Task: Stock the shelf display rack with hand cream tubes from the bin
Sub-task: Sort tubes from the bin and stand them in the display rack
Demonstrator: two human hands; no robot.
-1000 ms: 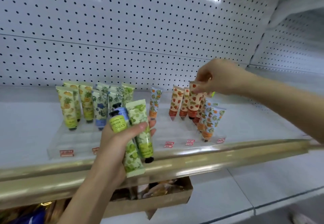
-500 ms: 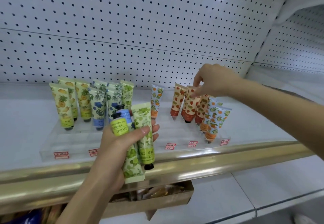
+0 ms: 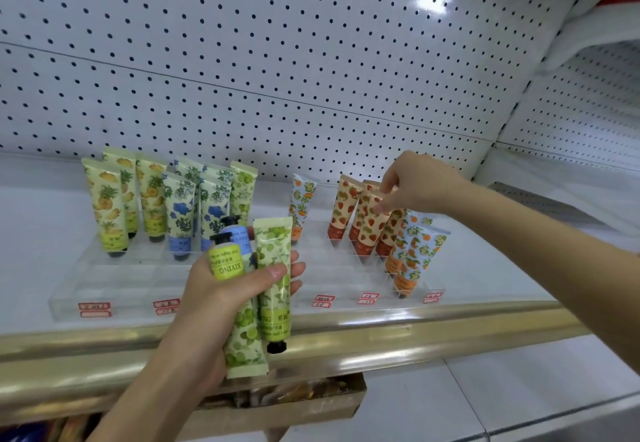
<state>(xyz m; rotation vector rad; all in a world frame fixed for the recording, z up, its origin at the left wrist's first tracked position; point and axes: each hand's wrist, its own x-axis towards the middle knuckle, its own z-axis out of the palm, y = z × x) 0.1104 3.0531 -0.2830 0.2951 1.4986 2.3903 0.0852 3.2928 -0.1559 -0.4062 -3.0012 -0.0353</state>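
Nearest, brown cardboard bin (image 3: 311, 410) under the gold shelf edge (image 3: 433, 324); left hand (image 3: 214, 296) gripping a bunch of green, blue and yellow hand cream tubes (image 3: 273, 268); farther in, right hand (image 3: 426, 185) pinching a red strawberry-print tube (image 3: 369, 230) standing in the clear plastic rack (image 3: 104, 286).

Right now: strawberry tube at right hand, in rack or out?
In: strawberry tube stands in a rack slot; right hand pinches its top.

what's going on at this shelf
A person is stocking a clear rack on the shelf. The right hand pinches the top of a strawberry tube standing in the rack's right side. The left hand grips a bunch of spare tubes in front of the rack.
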